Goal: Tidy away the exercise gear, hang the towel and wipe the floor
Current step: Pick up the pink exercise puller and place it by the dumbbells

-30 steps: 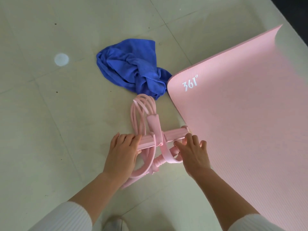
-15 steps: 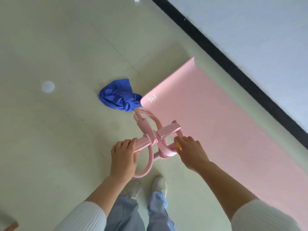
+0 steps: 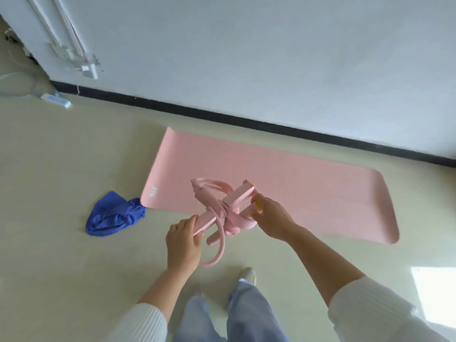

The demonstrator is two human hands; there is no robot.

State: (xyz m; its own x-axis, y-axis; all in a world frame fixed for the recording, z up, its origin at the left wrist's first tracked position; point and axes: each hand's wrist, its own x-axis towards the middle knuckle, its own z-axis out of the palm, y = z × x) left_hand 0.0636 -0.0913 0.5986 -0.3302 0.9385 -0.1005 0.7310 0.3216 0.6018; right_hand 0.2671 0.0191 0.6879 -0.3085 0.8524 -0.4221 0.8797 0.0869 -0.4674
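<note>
I hold a pink pull-rope exerciser with foam bars and rubber loops up in the air, above the floor. My left hand grips the lower left end of one bar. My right hand grips the gear's right side, near a yellow part. A pink exercise mat lies unrolled flat on the floor beyond the hands. A crumpled blue towel lies on the floor at the mat's left corner.
A white wall with a black skirting strip runs behind the mat. Pipes and brackets stand at the far left corner, with a white power strip on the floor. My legs and one shoe show below.
The exerciser has come up off the floor in both hands. The view has risen and swung, so the towel and mat now look smaller and farther away, and the wall has come into sight.
</note>
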